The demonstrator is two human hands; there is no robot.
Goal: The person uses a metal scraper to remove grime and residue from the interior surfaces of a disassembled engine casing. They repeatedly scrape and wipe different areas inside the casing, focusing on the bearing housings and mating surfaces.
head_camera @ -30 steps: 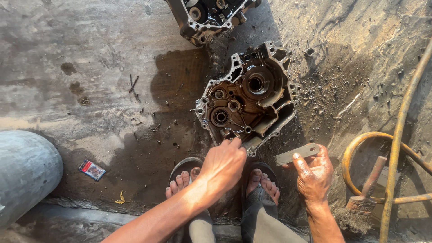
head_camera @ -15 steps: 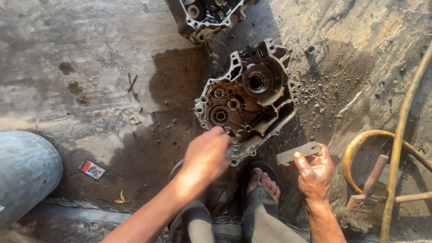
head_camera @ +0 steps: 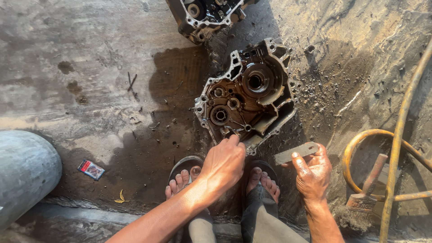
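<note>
A greasy engine casing half (head_camera: pixel 252 96) lies open side up on the wet concrete floor just ahead of my sandalled feet (head_camera: pixel 184 180). My left hand (head_camera: pixel 225 162) reaches forward, and its bunched fingertips touch the casing's near rim; what they pinch, if anything, is hidden. My right hand (head_camera: pixel 312 173) hovers to the right of the casing. It holds a flat grey metal strip (head_camera: pixel 297 153) between thumb and fingers, pointing left.
A second casing half (head_camera: pixel 209 15) lies at the top edge. A yellow hose (head_camera: pixel 396 135) loops on the right around a worn brush with a wooden handle (head_camera: pixel 366 189). A grey rounded object (head_camera: pixel 22 173) and a small red packet (head_camera: pixel 91 169) sit at the left.
My left hand has moved forward from above my feet to the casing's near rim. My right hand with the metal strip has stayed where it was.
</note>
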